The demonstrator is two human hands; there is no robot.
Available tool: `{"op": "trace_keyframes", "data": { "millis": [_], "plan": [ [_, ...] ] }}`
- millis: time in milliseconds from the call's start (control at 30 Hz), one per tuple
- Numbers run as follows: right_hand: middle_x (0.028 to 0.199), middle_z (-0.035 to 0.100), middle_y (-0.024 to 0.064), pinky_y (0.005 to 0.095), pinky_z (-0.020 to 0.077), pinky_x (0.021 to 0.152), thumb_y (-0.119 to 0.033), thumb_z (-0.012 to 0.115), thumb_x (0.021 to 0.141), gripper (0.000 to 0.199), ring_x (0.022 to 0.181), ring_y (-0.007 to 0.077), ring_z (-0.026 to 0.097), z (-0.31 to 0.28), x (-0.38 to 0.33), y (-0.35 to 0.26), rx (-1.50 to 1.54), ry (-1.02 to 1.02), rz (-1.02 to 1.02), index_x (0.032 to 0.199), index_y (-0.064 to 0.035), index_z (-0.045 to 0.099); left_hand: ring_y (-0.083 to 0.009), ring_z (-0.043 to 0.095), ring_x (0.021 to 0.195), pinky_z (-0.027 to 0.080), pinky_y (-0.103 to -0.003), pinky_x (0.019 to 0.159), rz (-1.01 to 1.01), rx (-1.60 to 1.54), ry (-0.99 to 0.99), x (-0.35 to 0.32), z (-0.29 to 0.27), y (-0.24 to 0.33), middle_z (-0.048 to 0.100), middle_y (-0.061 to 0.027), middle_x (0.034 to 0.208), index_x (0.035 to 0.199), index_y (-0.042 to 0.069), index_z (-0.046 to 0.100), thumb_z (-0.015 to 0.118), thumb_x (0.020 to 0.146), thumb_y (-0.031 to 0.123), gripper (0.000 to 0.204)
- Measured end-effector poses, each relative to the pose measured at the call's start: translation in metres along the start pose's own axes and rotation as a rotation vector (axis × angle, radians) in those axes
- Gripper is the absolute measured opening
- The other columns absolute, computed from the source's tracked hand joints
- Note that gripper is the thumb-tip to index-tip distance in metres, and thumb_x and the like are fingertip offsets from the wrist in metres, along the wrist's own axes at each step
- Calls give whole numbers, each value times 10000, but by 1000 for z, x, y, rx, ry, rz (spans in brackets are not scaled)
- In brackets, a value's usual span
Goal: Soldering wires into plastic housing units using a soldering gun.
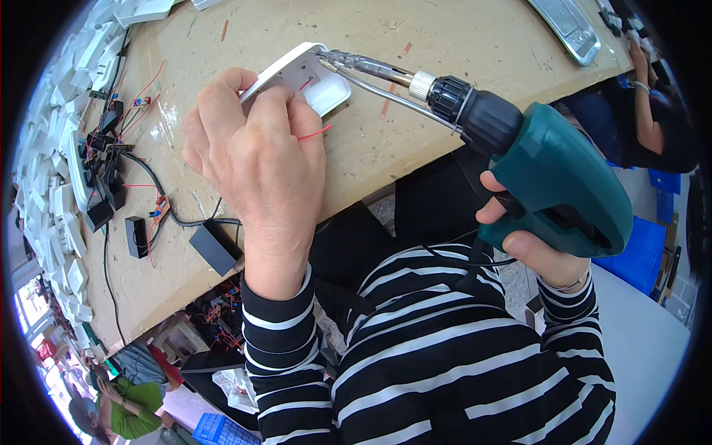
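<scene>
My left hand [259, 159] is closed around a white plastic housing [330, 93], tilted up off the table with its hollow side facing right. A short red wire [315, 133] pokes out beside the fingers, and another bit of red shows inside the housing. My right hand [538, 256] grips a green soldering gun [564, 178] by its handle, fingers at the trigger. The gun's tip and a thin metal feed tube reach the housing's upper edge. Whether the tip touches it I cannot tell. My left fingertips are partly hidden behind the housing.
White housings [55, 178] are piled along the left side. Nearer lie small circuit boards with red wires [159, 208], black boxes [215, 248] and a black cable [148, 169]. A metal tray [567, 30] lies at the far right. Other people sit at right and lower left.
</scene>
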State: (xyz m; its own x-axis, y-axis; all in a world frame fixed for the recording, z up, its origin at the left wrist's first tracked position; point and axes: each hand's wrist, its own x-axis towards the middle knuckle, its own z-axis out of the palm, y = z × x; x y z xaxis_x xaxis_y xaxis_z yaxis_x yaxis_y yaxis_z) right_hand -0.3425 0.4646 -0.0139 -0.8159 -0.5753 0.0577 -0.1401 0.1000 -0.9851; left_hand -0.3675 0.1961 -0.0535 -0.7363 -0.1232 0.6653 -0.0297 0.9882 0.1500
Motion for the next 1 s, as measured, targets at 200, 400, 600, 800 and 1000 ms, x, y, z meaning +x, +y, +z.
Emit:
{"op": "trace_keyframes", "data": {
  "millis": [200,400,600,800,1000],
  "plan": [
    [1217,598,249,358,549,833,-55,715,779,686,935,242,678,-2,2,-1,-10,63,36,1385,44,407,-296,510,1070,307,-401,942,-11,-116,-110,1,-18,-3,568,-96,1103,879,86,700,769,653,151,244],
    [1205,605,253,361,554,821,-56,716,781,688,921,246,682,0,3,4,72,134,-9,1388,40,406,-286,516,1058,311,-395,931,69,-240,-146,-5,-32,-8,573,-112,1155,888,96,692,786,652,132,257],
    [1204,602,258,363,556,814,-36,701,784,692,919,252,682,-1,3,4,70,137,-27,1398,39,390,-267,559,944,377,-367,854,166,-319,-76,-19,-31,-12,611,-101,1075,880,89,705,780,657,78,235],
    [1206,597,265,353,558,804,-36,703,781,692,910,254,682,2,5,3,131,186,20,1395,39,393,-254,585,880,421,-354,764,223,-322,-5,-23,-31,-15,625,-103,1010,894,76,705,759,676,40,228],
    [1208,596,263,351,562,792,-39,704,780,682,906,256,683,1,4,4,109,155,19,1387,39,403,-207,604,778,432,-336,723,183,-386,-25,-21,-29,-5,634,-68,839,955,43,682,747,702,6,264]
  ]
}}
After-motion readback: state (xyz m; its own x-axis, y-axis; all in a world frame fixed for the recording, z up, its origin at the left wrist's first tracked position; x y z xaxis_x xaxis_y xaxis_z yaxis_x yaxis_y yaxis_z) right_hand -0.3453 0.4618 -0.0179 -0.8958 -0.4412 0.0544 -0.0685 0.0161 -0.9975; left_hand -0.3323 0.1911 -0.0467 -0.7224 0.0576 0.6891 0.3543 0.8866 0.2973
